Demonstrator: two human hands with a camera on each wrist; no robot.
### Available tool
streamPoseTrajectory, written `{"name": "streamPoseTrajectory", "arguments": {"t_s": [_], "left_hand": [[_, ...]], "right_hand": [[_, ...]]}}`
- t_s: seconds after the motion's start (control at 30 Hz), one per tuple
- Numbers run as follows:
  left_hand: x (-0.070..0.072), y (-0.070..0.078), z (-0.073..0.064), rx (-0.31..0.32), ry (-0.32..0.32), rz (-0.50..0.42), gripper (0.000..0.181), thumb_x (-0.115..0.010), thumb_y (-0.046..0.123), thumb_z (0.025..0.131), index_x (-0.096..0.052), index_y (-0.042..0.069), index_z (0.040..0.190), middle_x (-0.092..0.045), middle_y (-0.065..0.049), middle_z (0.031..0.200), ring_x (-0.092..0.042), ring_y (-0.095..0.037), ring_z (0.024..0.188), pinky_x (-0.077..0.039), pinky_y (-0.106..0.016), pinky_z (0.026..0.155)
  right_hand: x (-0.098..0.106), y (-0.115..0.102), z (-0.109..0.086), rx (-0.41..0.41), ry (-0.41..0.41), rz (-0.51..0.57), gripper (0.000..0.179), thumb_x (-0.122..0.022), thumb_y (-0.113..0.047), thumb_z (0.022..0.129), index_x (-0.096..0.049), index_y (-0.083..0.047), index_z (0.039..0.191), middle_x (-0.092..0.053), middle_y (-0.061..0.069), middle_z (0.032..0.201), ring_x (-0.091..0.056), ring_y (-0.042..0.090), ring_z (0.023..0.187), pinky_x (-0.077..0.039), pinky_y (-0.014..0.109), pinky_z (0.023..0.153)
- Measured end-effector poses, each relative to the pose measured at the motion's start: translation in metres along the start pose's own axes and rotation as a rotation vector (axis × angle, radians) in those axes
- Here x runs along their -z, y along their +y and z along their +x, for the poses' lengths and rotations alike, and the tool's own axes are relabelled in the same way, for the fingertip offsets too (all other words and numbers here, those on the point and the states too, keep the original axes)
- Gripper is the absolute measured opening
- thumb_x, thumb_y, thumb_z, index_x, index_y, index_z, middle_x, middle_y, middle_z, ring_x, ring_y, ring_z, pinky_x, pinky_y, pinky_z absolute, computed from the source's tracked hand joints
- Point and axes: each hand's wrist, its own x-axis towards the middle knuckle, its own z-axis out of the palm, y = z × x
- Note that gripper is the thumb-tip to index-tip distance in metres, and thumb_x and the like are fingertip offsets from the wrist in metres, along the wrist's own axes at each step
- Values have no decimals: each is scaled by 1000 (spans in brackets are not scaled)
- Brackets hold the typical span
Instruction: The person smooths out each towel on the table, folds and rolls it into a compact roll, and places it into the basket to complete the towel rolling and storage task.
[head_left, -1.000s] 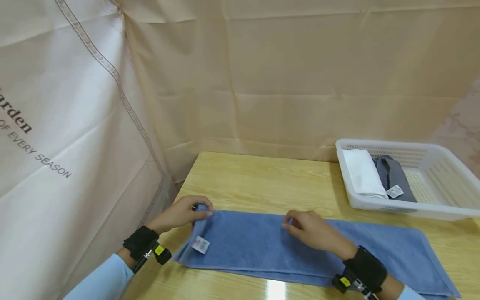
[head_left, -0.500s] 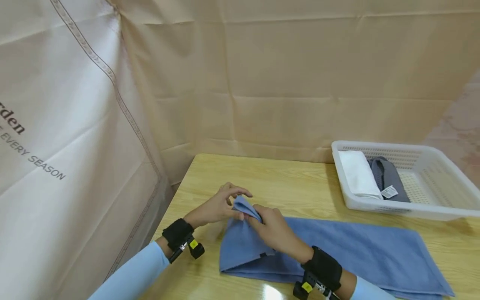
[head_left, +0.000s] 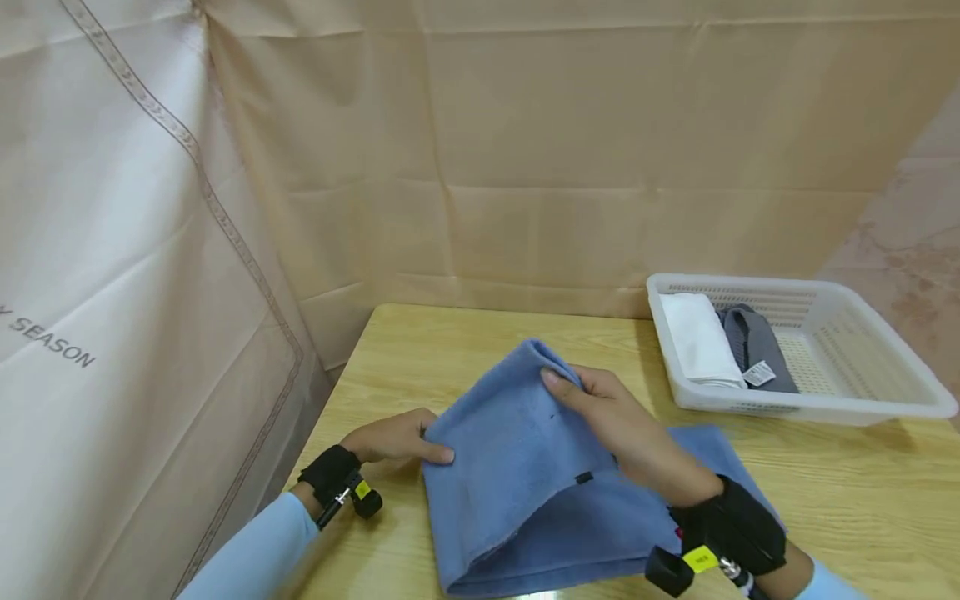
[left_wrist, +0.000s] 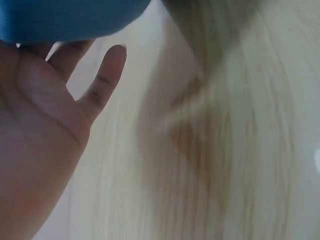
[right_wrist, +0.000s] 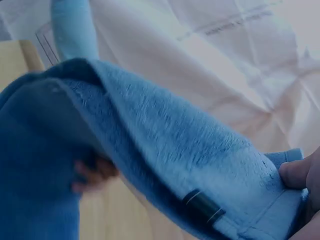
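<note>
A blue towel (head_left: 517, 467) is partly lifted off the table, its left part folded over to the right. My left hand (head_left: 401, 437) holds the left fold between thumb and fingers; in the left wrist view the left palm (left_wrist: 40, 120) and little finger show below the towel (left_wrist: 70, 20). My right hand (head_left: 618, 425) grips the raised end near its upper edge, thumb on top. A small dark tag (right_wrist: 204, 206) sits on the towel's hem in the right wrist view. Blurred fingertips of the left hand (right_wrist: 95, 175) show beneath the towel there.
A white plastic basket (head_left: 885, 408) stands at the back right, holding a folded white towel (head_left: 697, 342) and a folded grey cloth (head_left: 768, 354) with a label. Beige cloth hangs behind and left of the wooden table (head_left: 420, 350).
The towel's left end is pulled right and raised, making a fold. My right hand moved left to take the end, then back right. My left hand shifted from the end to the fold.
</note>
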Motion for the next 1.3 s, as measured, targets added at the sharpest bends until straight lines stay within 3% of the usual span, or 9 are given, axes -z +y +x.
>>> {"name": "streamPoseTrajectory", "arguments": {"t_s": [0.2, 0.3, 0.43, 0.6, 0.67, 0.87, 1.07, 1.2, 1.3], "left_hand": [[9, -4, -23, -26, 86, 98, 19, -66, 23, 103, -65, 8, 91, -58, 3, 86, -55, -12, 84, -45, -27, 79], [10, -5, -29, -6, 86, 169, 30, -67, 24, 102, -55, 10, 78, -43, 1, 75, -45, -11, 73, -38, -27, 71], [9, -6, -29, 59, 99, 286, 40, -70, 32, 100, -47, 13, 73, -30, -5, 76, -35, -11, 70, -32, -28, 69], [4, -11, -25, 127, 112, 400, 37, -71, 40, 98, -51, 17, 78, -33, -2, 77, -36, -11, 70, -32, -28, 68], [1, -12, -23, 133, 110, 424, 34, -70, 42, 98, -54, 18, 80, -35, 2, 76, -37, -9, 68, -33, -27, 66], [-3, -17, -17, 68, 135, 550, 24, -74, 39, 95, -61, 20, 105, -46, 11, 75, -43, -4, 68, -37, -24, 64], [-12, -12, -10, -7, 156, 704, 33, -78, 34, 92, -61, 27, 120, -54, 7, 89, -50, -7, 76, -44, -23, 70], [-27, -8, 1, -96, 157, 845, 24, -77, 43, 91, -70, 32, 111, -52, 3, 111, -48, -12, 94, -44, -26, 81], [-44, -6, 16, -187, 163, 1002, 28, -72, 54, 92, -72, 32, 109, -51, 0, 133, -46, -16, 116, -41, -35, 96]], "right_hand": [[46, 20, -16, -150, 125, -49, 55, -52, -44, 108, -55, 5, 131, -66, 9, 97, -66, 23, 82, -55, 40, 70], [69, 48, -21, -243, 149, -142, 70, -49, -45, 108, -39, 11, 149, -64, 14, 106, -65, 23, 88, -55, 41, 73], [96, 96, -21, -328, 155, -311, 82, -49, -48, 108, -26, 17, 153, -53, 30, 133, -58, 37, 114, -51, 50, 90], [108, 142, -12, -224, 251, -582, 44, -62, -36, 104, -59, 4, 121, -60, 25, 121, -59, 31, 100, -48, 41, 78], [107, 150, -11, -146, 306, -703, 35, -68, -29, 101, -58, 1, 112, -64, 16, 100, -57, 23, 81, -43, 34, 66], [82, 146, -19, 166, 449, -1124, 38, -84, -12, 86, -58, 0, 110, -55, 9, 81, -51, 19, 63, -41, 35, 51], [50, 132, -13, 128, 197, -1210, 33, -75, -34, 95, -67, -2, 90, -54, 4, 78, -52, 17, 67, -46, 36, 58], [61, 134, 23, 246, 141, -1300, 42, -70, -24, 99, -65, 15, 114, -65, 29, 109, -64, 44, 100, -53, 54, 87], [73, 139, 56, 262, 100, -1357, 46, -61, -11, 103, -52, 19, 136, -52, 38, 138, -49, 55, 128, -41, 66, 102]]}}
